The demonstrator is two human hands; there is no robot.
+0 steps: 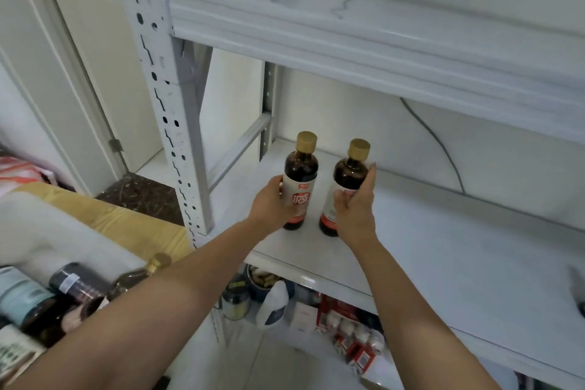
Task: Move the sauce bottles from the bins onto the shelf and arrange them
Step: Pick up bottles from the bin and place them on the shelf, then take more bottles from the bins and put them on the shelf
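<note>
White shelf (443, 247); left fingers (280, 187) clasp left bottle (300, 168), right fingers (370, 177) right bottle (349, 176); dark, gold-capped.

Single wide-angle view from the head; faces forward and down onto the middle shelf (443, 247) at close range; left hand (271, 203) and right hand (356, 215) centre-frame; upper shelf (348, 41) crosses the frame's top.

Two sauce bottles, left bottle (300, 169) and right bottle (347, 179); two hands, left hand (270, 203) and right hand (356, 210).
</note>
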